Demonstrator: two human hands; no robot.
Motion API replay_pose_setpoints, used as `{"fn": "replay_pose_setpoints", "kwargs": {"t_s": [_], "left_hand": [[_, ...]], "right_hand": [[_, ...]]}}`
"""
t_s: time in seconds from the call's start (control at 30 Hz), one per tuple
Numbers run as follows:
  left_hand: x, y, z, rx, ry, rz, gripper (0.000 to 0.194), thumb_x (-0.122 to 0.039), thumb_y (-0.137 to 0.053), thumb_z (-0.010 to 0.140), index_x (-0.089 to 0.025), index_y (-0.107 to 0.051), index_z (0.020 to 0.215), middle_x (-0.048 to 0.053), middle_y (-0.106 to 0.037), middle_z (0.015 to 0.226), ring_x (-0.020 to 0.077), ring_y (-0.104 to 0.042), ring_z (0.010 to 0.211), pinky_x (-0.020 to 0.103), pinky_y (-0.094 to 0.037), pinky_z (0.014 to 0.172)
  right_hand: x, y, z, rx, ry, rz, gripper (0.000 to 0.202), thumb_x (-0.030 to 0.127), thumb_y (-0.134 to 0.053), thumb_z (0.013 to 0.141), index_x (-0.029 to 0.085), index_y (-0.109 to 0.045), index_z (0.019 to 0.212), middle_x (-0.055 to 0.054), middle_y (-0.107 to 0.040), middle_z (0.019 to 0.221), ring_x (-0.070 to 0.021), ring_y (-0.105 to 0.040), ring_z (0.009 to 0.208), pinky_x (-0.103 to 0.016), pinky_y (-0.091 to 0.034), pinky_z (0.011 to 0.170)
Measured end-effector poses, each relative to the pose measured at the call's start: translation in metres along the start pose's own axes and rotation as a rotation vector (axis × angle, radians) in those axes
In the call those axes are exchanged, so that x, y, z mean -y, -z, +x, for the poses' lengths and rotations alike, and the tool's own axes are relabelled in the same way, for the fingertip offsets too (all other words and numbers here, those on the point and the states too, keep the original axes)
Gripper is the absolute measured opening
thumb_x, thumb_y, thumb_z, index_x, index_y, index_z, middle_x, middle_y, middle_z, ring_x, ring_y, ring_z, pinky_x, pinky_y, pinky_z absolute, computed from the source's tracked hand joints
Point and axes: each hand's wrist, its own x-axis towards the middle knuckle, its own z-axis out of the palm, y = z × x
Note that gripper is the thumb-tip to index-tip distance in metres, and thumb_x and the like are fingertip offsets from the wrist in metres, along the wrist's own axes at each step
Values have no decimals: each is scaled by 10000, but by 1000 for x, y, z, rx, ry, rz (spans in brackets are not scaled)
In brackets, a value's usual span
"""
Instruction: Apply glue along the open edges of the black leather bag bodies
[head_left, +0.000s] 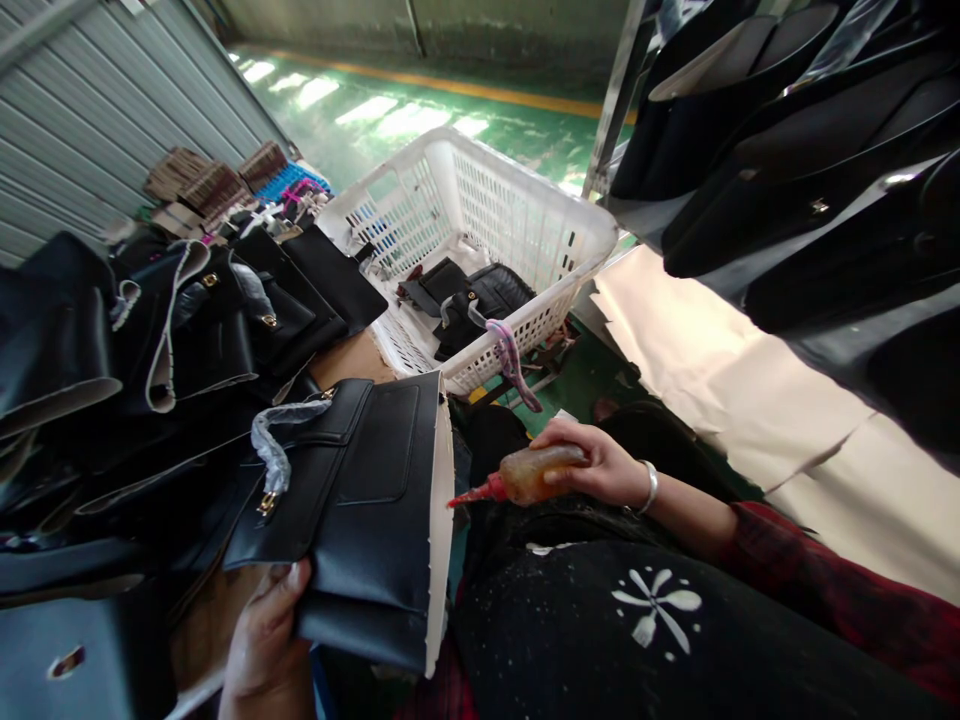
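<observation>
1. From my remote seat I see the left hand (pixel 270 625) clamped on the black bag (pixel 379 540) at its near left edge: thumb on top, the other fingers hidden beneath.
2. Right hand (pixel 581 465) is closed around a squeeze bottle (pixel 536 475) of amber liquid, held nearly level; its red nozzle (pixel 480 493) points at the bag.
3. Bag position: in front of the apron (pixel 570 610), slightly left, its raw pale edge (pixel 439 560) facing the right hand. Nozzle tip is at this edge; contact or a slight gap, I cannot tell.
4. The wrapped handle (pixel 274 455) lies on the bag's far-left side, well apart from the nozzle.
5. Room: the right hand has space over the apron. On the left, piled black bags (pixel 217 320) crowd the held bag.
6. Ahead, the white basket (pixel 517 215) bounds reach; its near corner sits just past the bag's top corner. Green floor (pixel 360 115) stretches beyond.
7. Right boundary: hanging bags (pixel 810 210) above pale sheeting (pixel 697 350), both apart from the bottle.
</observation>
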Motion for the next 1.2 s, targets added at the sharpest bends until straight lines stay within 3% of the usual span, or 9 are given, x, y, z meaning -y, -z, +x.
{"fn": "replay_pose_setpoints", "kwargs": {"t_s": [0.23,0.37,0.57,0.77,0.87,1.03,1.2], "left_hand": [[6,-4,-3,-33,-70,-73,417,-155,-927,281,-201,-732,647,13,-767,734,462,-611,1209,441,-565,961],[11,-5,-3,-32,-106,-69,409,-276,-951,391,-188,-756,740,33,-776,774,446,-660,1130,466,-576,921],[9,-6,4,-70,-8,-92,623,-354,-993,160,-181,-751,707,29,-740,689,321,-727,732,403,-625,730],[6,-13,-1,-83,-5,-130,613,-296,-996,127,-180,-750,676,-22,-721,653,153,-634,507,228,-558,517],[8,-13,-1,-84,-22,-151,614,-279,-996,117,-187,-746,670,-40,-709,624,139,-627,494,196,-519,467],[14,-15,-1,-69,14,-154,617,-280,-993,108,-170,-745,662,-30,-707,611,141,-591,437,260,-573,520],[17,-21,-3,-57,22,-174,629,-283,-989,105,-160,-749,674,-20,-710,629,130,-568,417,280,-588,532]], "right_hand": [[-6,12,9,-214,23,-100,360,488,-772,837,196,-701,1036,-71,-683,933,-190,-635,749,-295,-535,666],[-9,10,11,-201,19,-103,352,468,-782,817,188,-705,1016,-68,-682,908,-190,-633,754,-293,-530,668],[-4,1,-7,-84,-144,69,415,506,-802,786,173,-681,1002,-49,-670,873,-167,-622,713,-270,-522,644],[6,-11,-26,6,-310,276,483,527,-845,733,176,-649,1002,-20,-647,822,-146,-599,671,-241,-495,594],[6,-8,-26,-34,-254,219,444,501,-841,744,176,-663,989,-16,-640,804,-143,-589,659,-240,-492,589],[3,4,-22,-206,-199,81,407,463,-824,752,185,-675,1010,-48,-679,903,-175,-630,738,-270,-527,661],[3,2,-14,-218,-200,50,437,483,-824,732,184,-671,1012,-45,-670,897,-176,-618,736,-272,-518,649]]}}
